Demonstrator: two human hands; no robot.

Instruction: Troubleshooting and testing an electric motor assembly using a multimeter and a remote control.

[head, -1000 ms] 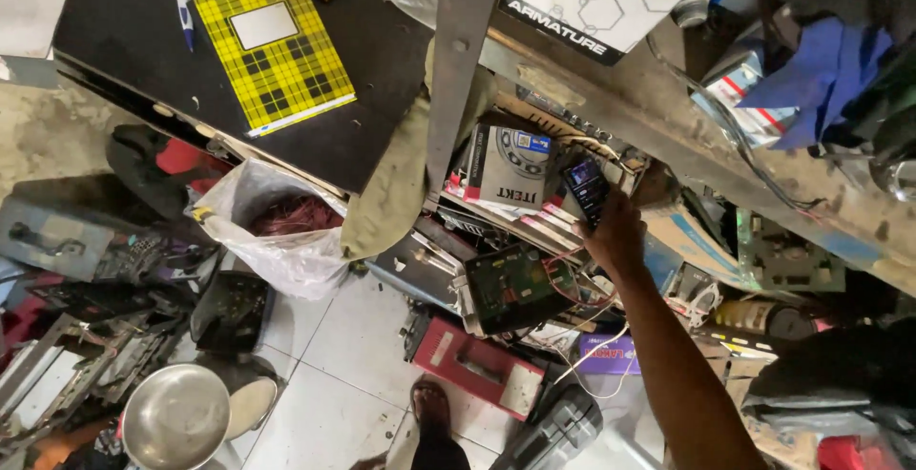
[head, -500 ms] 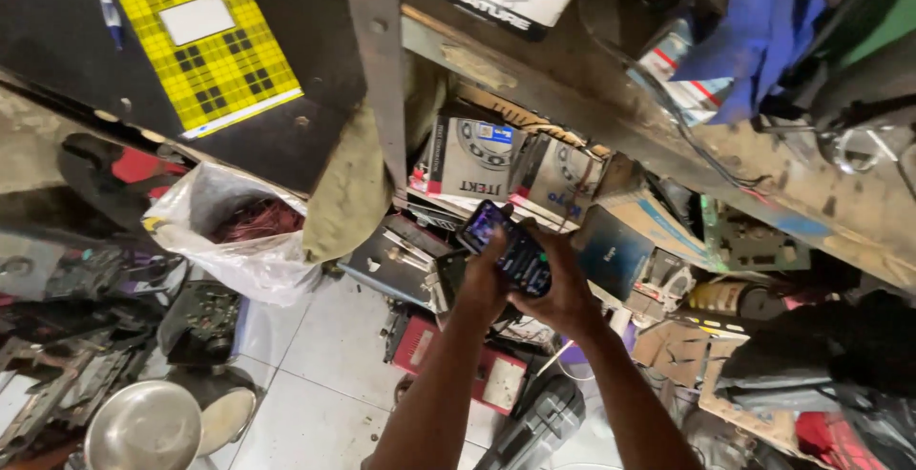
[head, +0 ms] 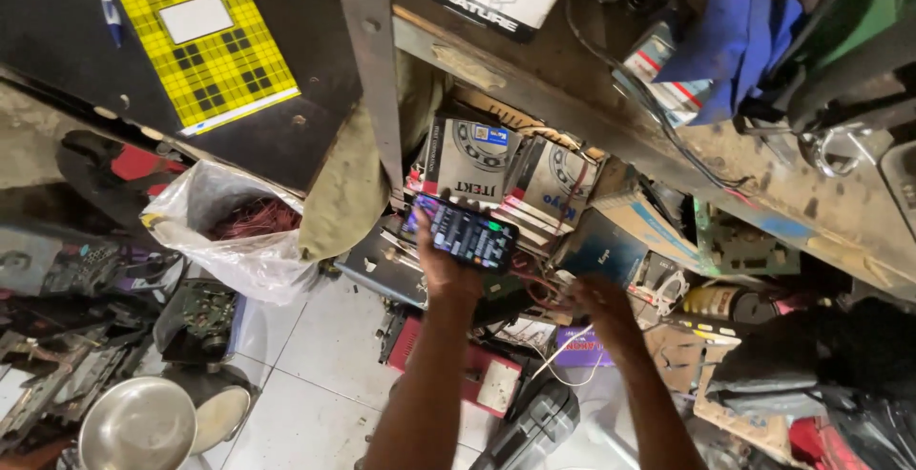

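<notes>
- Head view, looking down past a workbench edge to a cluttered floor: two bare forearms reach up from the bottom of the frame.
- One left hand [head: 447,270] is clasped around one dark device with a lit, many-coloured panel [head: 466,231], fingers wrapped behind it; whether it is a phone or a keypad unit cannot be told.
- That device is held just in front of the stacked cartons under the bench, panel facing the camera, tilted down to the right.
- One right hand [head: 599,306] holds nothing: it is spread loosely with fingers reaching in among the wires and boxes, near one blue box [head: 603,246]. Whether its fingertips touch anything cannot be told.
- Two white bearing cartons [head: 475,155] printed with a ring picture stand side by side behind the device, leaning slightly.
- One yellow plaid notebook [head: 208,42] with a white label lies flat on the dark benchtop [head: 315,98], upper left; one pen [head: 109,0] lies just beside it.
- One clear plastic bag [head: 224,231] holding reddish wire sits on the floor below the bench edge.
- One steel bowl [head: 138,427] rests at the lower left.
- One red flat casing [head: 482,375] lies on the white tiles between the two forearms.
- One purple box [head: 582,348] lies under the right wrist.
- One blue cloth [head: 735,36] is bunched on the shelf, upper right.
- One green circuit board [head: 739,246] leans at the right, well apart from both hands.
</notes>
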